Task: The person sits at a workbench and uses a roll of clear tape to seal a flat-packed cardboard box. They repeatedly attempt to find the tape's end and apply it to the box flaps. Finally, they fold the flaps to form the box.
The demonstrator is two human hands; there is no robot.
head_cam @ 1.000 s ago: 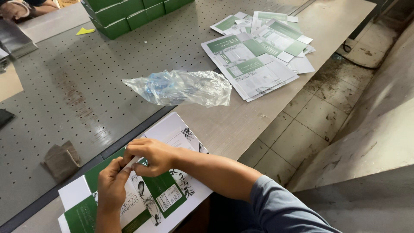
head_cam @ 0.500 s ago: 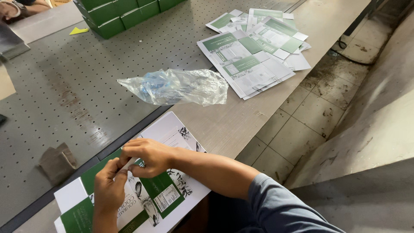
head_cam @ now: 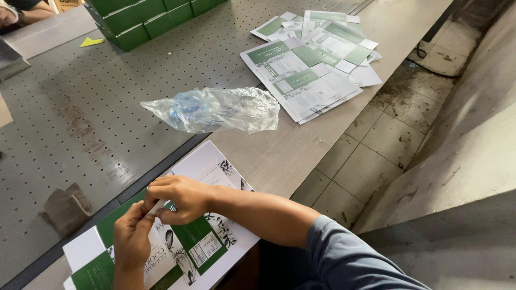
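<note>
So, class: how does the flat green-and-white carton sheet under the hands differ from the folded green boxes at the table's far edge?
The flat green-and-white carton sheet lies unfolded, showing white panels; the folded green boxes are assembled and stacked, nearly all green. The sheet is being handled; the boxes sit untouched. Both share the green colour.

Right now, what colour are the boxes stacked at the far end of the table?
Dark green. The stacked boxes show best at the top of the head view.
</note>
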